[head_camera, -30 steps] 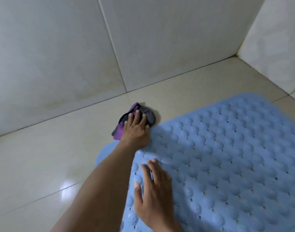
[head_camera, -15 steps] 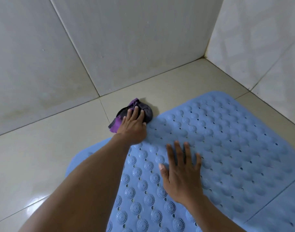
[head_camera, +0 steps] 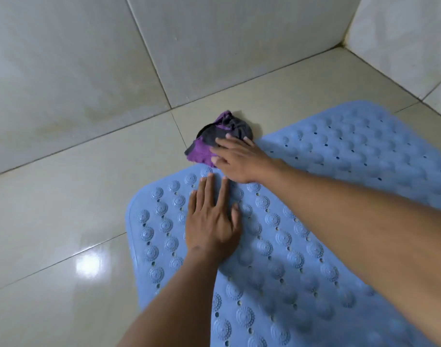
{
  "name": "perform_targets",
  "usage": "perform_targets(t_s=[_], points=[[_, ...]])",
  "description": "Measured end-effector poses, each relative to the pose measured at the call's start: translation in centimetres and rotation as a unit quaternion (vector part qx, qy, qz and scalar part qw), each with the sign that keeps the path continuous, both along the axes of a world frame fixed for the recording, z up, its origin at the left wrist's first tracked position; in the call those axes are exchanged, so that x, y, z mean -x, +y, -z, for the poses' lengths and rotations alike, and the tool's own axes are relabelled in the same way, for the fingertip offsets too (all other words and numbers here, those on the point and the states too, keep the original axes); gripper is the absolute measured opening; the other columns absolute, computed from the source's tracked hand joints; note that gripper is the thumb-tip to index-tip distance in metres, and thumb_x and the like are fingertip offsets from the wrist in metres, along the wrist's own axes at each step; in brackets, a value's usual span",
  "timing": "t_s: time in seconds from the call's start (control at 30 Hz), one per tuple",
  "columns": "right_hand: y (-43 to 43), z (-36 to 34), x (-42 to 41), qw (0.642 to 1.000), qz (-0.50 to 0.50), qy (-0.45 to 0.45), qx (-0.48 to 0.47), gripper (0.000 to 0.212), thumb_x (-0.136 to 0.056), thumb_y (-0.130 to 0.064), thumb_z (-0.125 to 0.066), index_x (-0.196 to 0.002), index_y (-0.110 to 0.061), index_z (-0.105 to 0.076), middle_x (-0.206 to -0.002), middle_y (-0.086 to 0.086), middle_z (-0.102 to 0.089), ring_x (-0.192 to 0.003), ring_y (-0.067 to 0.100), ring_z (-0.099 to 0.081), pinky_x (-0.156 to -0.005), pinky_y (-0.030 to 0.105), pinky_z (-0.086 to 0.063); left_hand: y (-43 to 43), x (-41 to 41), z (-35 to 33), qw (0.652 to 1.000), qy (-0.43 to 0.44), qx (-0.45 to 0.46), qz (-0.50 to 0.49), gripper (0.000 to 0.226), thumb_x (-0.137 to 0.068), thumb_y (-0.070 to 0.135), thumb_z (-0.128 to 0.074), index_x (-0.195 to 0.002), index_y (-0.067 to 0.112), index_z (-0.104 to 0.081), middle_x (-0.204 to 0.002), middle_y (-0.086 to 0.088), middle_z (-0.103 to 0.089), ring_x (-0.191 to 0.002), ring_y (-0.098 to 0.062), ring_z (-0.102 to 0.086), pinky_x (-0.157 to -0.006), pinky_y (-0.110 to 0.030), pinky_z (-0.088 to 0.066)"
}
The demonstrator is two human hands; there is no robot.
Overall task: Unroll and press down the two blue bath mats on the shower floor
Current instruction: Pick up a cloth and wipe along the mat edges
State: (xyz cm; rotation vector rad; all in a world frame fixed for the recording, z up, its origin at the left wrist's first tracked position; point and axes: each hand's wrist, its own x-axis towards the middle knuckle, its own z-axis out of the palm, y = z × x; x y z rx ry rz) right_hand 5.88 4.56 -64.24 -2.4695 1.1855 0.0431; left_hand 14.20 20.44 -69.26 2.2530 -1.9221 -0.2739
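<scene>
Shows two blue bath mats on a glossy cream tiled shower floor, near a corner of pale wall tiles. Counts two bare hands, two mats and one crumpled cloth.

Lies flat in the foreground: the near bath mat, rounded corner toward the left, covered in rows of ringed studs and small holes. Lies beyond it, toward the corner of the walls: the far bath mat, with smoother domes and small holes. Cannot tell whether the two mats overlap or only touch, since the right forearm hides the line between them.

Presses palm-down on the near bath mat close to its far edge: the left hand, fingers straight and slightly spread, thumb out to the right.

Reaches across from the right, over both mats: the right hand, fingers straight and close together, laid flat over a crumpled purple and dark grey cloth, not pinching it. Sits on bare floor: the cloth, just beside the far edges of both mats.
</scene>
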Motion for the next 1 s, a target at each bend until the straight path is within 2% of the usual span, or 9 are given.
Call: perform_targets(t_s=[0.07,0.17,0.3,0.4,0.53,0.63,0.77,0.9,1.0], points=[[-1.6,0.0,0.1,0.998,-0.01,0.061,-0.024,0.053,-0.108,-0.04,-0.027,-0.159,-0.029,-0.026,-0.171,-0.004,-0.01,-0.157,0.019,-0.007,-0.126,0.046,-0.006,-0.2,0.0,0.2,1.0,-0.002,-0.003,-0.001,0.067,-0.099,0.052,-0.017,-0.163,0.033,-0.006,-0.172,-0.003,-0.003,-0.158,-0.021,0.002,-0.127,-0.039,0.001],[-3.7,-0.6,2.6,0.998,0.035,0.053,-0.018,0.052,-0.107,-0.035,-0.029,-0.159,-0.027,-0.029,-0.17,-0.001,-0.014,-0.156,0.022,-0.014,-0.126,0.046,-0.013,-0.3,-0.3,0.4,1.0,-0.013,-0.017,-0.008,0.066,-0.099,0.054,-0.014,-0.162,0.038,0.002,-0.172,0.0,0.004,-0.157,-0.018,0.008,-0.127,-0.038,0.004],[-7.8,-1.4,9.3,0.986,0.136,0.092,-0.004,0.047,-0.103,-0.036,-0.033,-0.145,-0.018,-0.046,-0.16,0.01,-0.038,-0.146,0.028,-0.037,-0.118,0.046,-0.031,-0.5,-0.2,0.0,0.999,-0.016,-0.049,-0.007,0.067,-0.095,0.058,-0.003,-0.159,0.042,0.01,-0.171,0.004,0.013,-0.156,-0.015,0.014,-0.126,-0.035,0.009],[-10.3,-1.1,15.2,0.967,0.207,0.14,0.038,0.049,-0.102,-0.041,-0.033,-0.139,-0.016,-0.052,-0.151,0.012,-0.049,-0.143,0.03,-0.039,-0.117,0.05,-0.029,-0.9,0.9,-1.0,0.998,-0.037,-0.059,-0.007,0.078,-0.087,0.056,0.007,-0.162,0.032,0.006,-0.171,-0.001,0.011,-0.157,-0.02,0.012,-0.125,-0.038,0.009],[-11.3,-0.8,17.4,0.955,0.238,0.168,0.056,0.053,-0.101,-0.046,-0.03,-0.143,-0.02,-0.05,-0.155,0.009,-0.043,-0.145,0.028,-0.034,-0.117,0.054,-0.02,-2.0,12.2,-0.6,0.989,0.02,-0.004,0.144,0.066,-0.099,0.049,-0.024,-0.162,0.03,-0.014,-0.169,-0.002,-0.004,-0.157,-0.031,-0.006,-0.123,-0.043,0.004],[-11.9,-0.4,18.0,0.945,0.243,0.194,0.101,0.056,-0.102,-0.048,-0.028,-0.146,-0.021,-0.047,-0.157,0.008,-0.038,-0.146,0.028,-0.028,-0.117,0.058,-0.014,-2.0,20.5,0.1,0.988,0.025,-0.008,0.155,0.069,-0.096,0.055,-0.035,-0.16,0.029,-0.025,-0.17,-0.005,-0.01,-0.157,-0.034,-0.005,-0.122,-0.051,-0.002],[-13.4,-0.4,23.8,0.924,0.277,0.235,0.121,0.056,-0.099,-0.05,-0.03,-0.143,-0.023,-0.051,-0.152,0.009,-0.039,-0.141,0.03,-0.032,-0.11,0.053,-0.022,-1.7,21.2,0.4,0.991,-0.005,-0.019,0.135,0.073,-0.097,0.063,-0.027,-0.162,0.032,-0.014,-0.171,0.0,0.003,-0.156,-0.029,0.016,-0.124,-0.053,0.003],[-13.7,-0.7,28.4,0.91,0.299,0.247,0.149,0.054,-0.098,-0.048,-0.037,-0.14,-0.019,-0.055,-0.149,0.013,-0.041,-0.138,0.033,-0.038,-0.113,0.053,-0.023,-1.8,21.3,-0.3,0.991,0.004,-0.037,0.13,0.073,-0.096,0.063,-0.028,-0.162,0.032,-0.018,-0.171,0.001,0.001,-0.156,-0.028,0.014,-0.125,-0.053,-0.002],[-13.4,-1.1,31.9,0.911,0.323,0.236,0.105,0.055,-0.093,-0.038,-0.052,-0.139,-0.008,-0.056,-0.147,0.018,-0.041,-0.139,0.038,-0.036,-0.116,0.049,-0.029,-1.7,21.1,-0.3,0.991,0.004,-0.048,0.128,0.074,-0.096,0.064,-0.027,-0.162,0.033,-0.016,-0.171,0.002,0.002,-0.156,-0.028,0.015,-0.126,-0.053,-0.003]])
